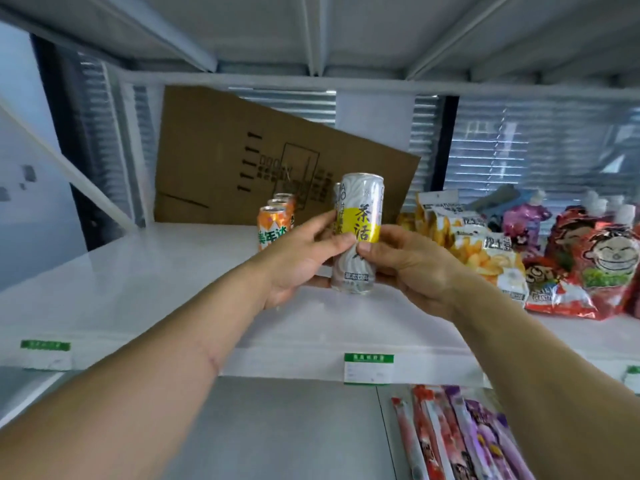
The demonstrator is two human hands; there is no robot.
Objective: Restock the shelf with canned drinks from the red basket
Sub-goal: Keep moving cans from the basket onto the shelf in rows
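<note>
Right now, from your head camera, your left hand [298,251] and right hand [412,261] both grip one white-and-yellow can [358,233], held upright just above the white shelf [138,271], with three orange cans [275,221] standing just behind to the left.

White shelf [138,278] carries orange cans [273,225], cardboard [242,157], snack bags [554,258] (perhaps crisps).

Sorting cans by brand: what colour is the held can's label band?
Yellow, on a silver-white can, clearest in the head view.
</note>
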